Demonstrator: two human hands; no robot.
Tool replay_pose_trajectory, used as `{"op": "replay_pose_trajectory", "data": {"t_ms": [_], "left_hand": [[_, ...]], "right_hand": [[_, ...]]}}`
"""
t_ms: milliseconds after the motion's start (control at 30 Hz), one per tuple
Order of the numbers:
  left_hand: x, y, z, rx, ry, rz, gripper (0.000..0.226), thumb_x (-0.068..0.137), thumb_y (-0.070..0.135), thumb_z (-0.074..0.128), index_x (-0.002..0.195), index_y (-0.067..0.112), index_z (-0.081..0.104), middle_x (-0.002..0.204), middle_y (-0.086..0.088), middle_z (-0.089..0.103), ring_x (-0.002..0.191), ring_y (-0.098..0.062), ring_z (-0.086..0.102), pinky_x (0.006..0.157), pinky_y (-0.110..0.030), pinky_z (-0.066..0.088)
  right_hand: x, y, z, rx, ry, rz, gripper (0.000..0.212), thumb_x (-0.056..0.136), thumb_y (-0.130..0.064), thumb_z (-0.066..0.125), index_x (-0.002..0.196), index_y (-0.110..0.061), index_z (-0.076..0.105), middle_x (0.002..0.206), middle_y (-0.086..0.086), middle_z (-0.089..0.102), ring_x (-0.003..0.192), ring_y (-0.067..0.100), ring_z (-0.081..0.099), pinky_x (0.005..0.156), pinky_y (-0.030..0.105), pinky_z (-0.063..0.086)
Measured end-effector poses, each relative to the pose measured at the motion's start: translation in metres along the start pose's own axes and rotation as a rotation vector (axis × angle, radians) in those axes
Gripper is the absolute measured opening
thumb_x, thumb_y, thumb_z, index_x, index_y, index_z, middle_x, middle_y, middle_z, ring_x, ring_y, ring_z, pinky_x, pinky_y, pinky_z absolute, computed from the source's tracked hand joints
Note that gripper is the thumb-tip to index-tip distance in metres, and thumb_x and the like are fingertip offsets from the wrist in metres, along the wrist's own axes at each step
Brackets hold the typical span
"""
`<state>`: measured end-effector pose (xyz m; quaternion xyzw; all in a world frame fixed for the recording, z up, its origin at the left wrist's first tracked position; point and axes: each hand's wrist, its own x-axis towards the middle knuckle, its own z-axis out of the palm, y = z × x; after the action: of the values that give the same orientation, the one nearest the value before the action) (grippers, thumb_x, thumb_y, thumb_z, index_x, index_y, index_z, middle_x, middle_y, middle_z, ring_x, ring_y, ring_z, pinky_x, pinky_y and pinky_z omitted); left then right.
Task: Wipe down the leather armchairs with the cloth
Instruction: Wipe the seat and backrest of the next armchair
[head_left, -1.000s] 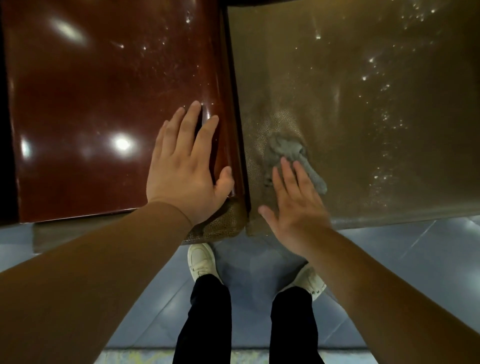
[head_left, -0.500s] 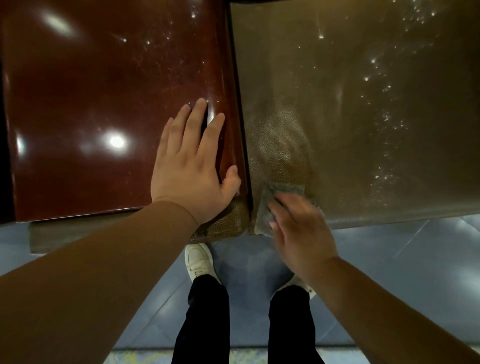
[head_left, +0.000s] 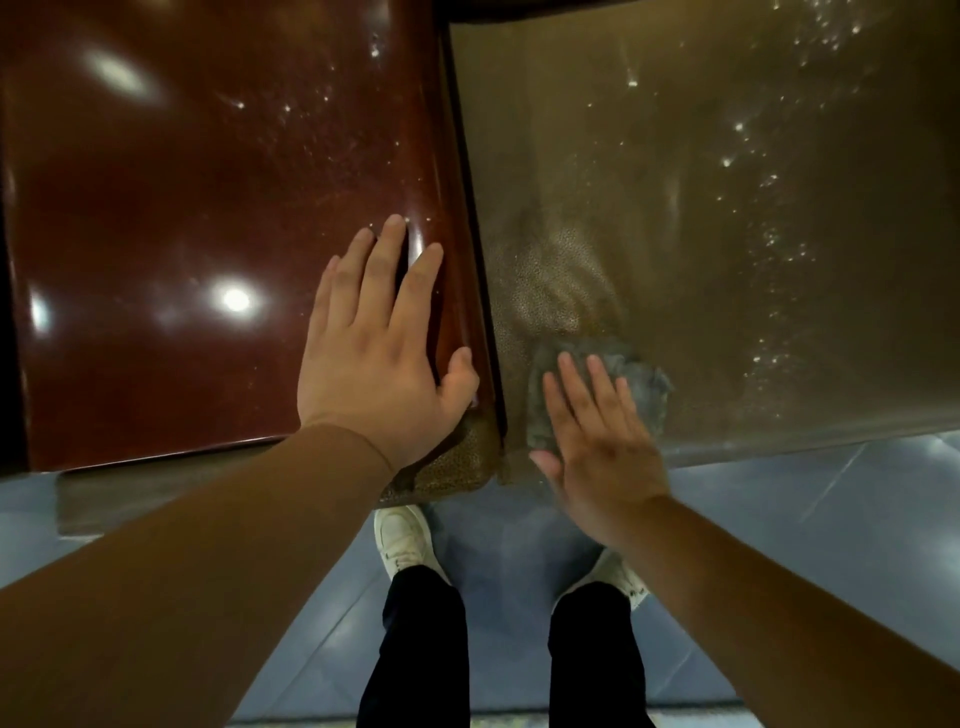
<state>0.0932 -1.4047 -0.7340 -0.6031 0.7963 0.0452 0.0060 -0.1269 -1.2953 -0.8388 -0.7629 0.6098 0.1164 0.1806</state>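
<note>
My left hand (head_left: 374, 358) lies flat, fingers straight, on the glossy red-brown surface (head_left: 182, 208). My right hand (head_left: 597, 441), fingers extended, presses the grey cloth (head_left: 644, 384) onto the brown leather seat (head_left: 701, 208) near its front edge, beside the seam; bare leather stretches ahead and rightward.

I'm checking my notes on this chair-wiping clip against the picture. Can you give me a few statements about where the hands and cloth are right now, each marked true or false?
1. The right hand presses flat on the grey cloth. True.
2. The cloth lies on the glossy red-brown surface. False: it lies on the tan leather seat, near its front edge.
3. The left hand rests open on the glossy red-brown surface. True.
4. The left hand holds a second cloth. False: it holds nothing; its fingers lie straight.
5. The person stands on a blue tiled floor in white shoes. True.
</note>
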Motion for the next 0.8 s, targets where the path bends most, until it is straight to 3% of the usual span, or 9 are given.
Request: {"op": "replay_pose_trajectory", "data": {"t_ms": [133, 233, 333, 400, 500, 567, 667, 733, 800], "left_hand": [[0.001, 0.001, 0.0, 0.003, -0.014, -0.005, 0.084, 0.089, 0.052, 0.049, 0.162, 0.013, 0.033, 0.171, -0.016, 0.023, 0.159, -0.038, 0.019, 0.129, -0.055, 0.018], [0.001, 0.001, 0.0, 0.022, -0.037, -0.004, 0.085, 0.089, 0.053, 0.049, 0.163, 0.014, 0.032, 0.172, -0.016, 0.021, 0.159, -0.037, 0.017, 0.129, -0.055, 0.017], [0.0, 0.001, -0.002, 0.033, -0.059, -0.01, 0.086, 0.09, 0.054, 0.049, 0.163, 0.014, 0.03, 0.173, -0.016, 0.019, 0.159, -0.037, 0.016, 0.13, -0.054, 0.016], [0.001, 0.001, -0.001, 0.027, -0.052, -0.01, 0.085, 0.09, 0.054, 0.049, 0.163, 0.014, 0.031, 0.173, -0.016, 0.02, 0.159, -0.038, 0.016, 0.13, -0.055, 0.016], [0.001, 0.001, -0.002, 0.016, -0.046, 0.0, 0.084, 0.09, 0.052, 0.049, 0.162, 0.012, 0.032, 0.172, -0.017, 0.021, 0.159, -0.039, 0.017, 0.129, -0.056, 0.017], [0.0, 0.001, -0.001, 0.006, -0.038, -0.001, 0.084, 0.09, 0.051, 0.05, 0.162, 0.012, 0.033, 0.172, -0.018, 0.022, 0.159, -0.039, 0.018, 0.129, -0.057, 0.018], [0.001, 0.001, -0.002, 0.009, -0.042, 0.005, 0.084, 0.09, 0.052, 0.05, 0.162, 0.012, 0.033, 0.172, -0.018, 0.022, 0.158, -0.04, 0.018, 0.128, -0.057, 0.019], [0.001, 0.0, -0.002, 0.011, -0.036, 0.0, 0.084, 0.089, 0.052, 0.05, 0.162, 0.011, 0.034, 0.171, -0.019, 0.023, 0.158, -0.04, 0.019, 0.128, -0.058, 0.02], [0.001, 0.001, -0.002, -0.004, -0.023, 0.002, 0.084, 0.089, 0.051, 0.051, 0.161, 0.011, 0.035, 0.171, -0.019, 0.024, 0.158, -0.04, 0.02, 0.128, -0.057, 0.02]], "right_hand": [[0.065, 0.016, -0.026, 0.081, 0.072, 0.181, 0.07, 0.106, -0.055, 0.011, 0.166, -0.02, 0.003, 0.174, 0.005, -0.009, 0.159, 0.031, -0.019, 0.129, 0.053, -0.004], [0.053, 0.003, -0.021, 0.127, 0.093, 0.074, 0.063, 0.108, -0.049, 0.015, 0.165, -0.022, 0.016, 0.175, 0.003, 0.001, 0.16, 0.03, -0.012, 0.129, 0.051, -0.004], [0.011, 0.002, -0.008, 0.227, 0.111, -0.16, 0.052, 0.11, -0.04, 0.03, 0.15, -0.018, 0.054, 0.166, 0.001, 0.036, 0.159, 0.025, 0.018, 0.129, 0.05, 0.015], [0.017, 0.012, -0.009, 0.28, 0.199, -0.151, 0.038, 0.105, -0.027, 0.051, 0.139, -0.015, 0.065, 0.155, 0.003, 0.052, 0.151, 0.023, 0.035, 0.12, 0.055, 0.035], [0.064, 0.018, -0.031, 0.191, 0.213, -0.009, 0.06, 0.1, -0.03, 0.06, 0.155, -0.012, 0.044, 0.165, 0.008, 0.034, 0.157, 0.028, 0.023, 0.114, 0.052, 0.036], [0.088, 0.013, -0.036, 0.072, 0.172, -0.007, 0.071, 0.101, -0.032, 0.055, 0.163, -0.015, 0.027, 0.172, 0.005, 0.017, 0.161, 0.03, 0.005, 0.122, 0.051, 0.021], [0.068, 0.002, -0.023, 0.112, 0.177, -0.02, 0.087, 0.092, -0.014, 0.065, 0.166, -0.016, 0.018, 0.173, 0.003, 0.013, 0.161, 0.031, -0.006, 0.127, 0.055, -0.006], [0.032, -0.003, -0.006, 0.115, 0.166, -0.079, 0.088, 0.091, -0.013, 0.067, 0.165, -0.018, 0.019, 0.173, 0.005, 0.017, 0.16, 0.035, 0.0, 0.128, 0.054, 0.0], [0.006, -0.002, 0.006, 0.025, 0.088, -0.176, 0.08, 0.097, -0.027, 0.061, 0.165, -0.018, 0.02, 0.173, 0.007, 0.014, 0.16, 0.036, 0.002, 0.129, 0.052, 0.006]]}}
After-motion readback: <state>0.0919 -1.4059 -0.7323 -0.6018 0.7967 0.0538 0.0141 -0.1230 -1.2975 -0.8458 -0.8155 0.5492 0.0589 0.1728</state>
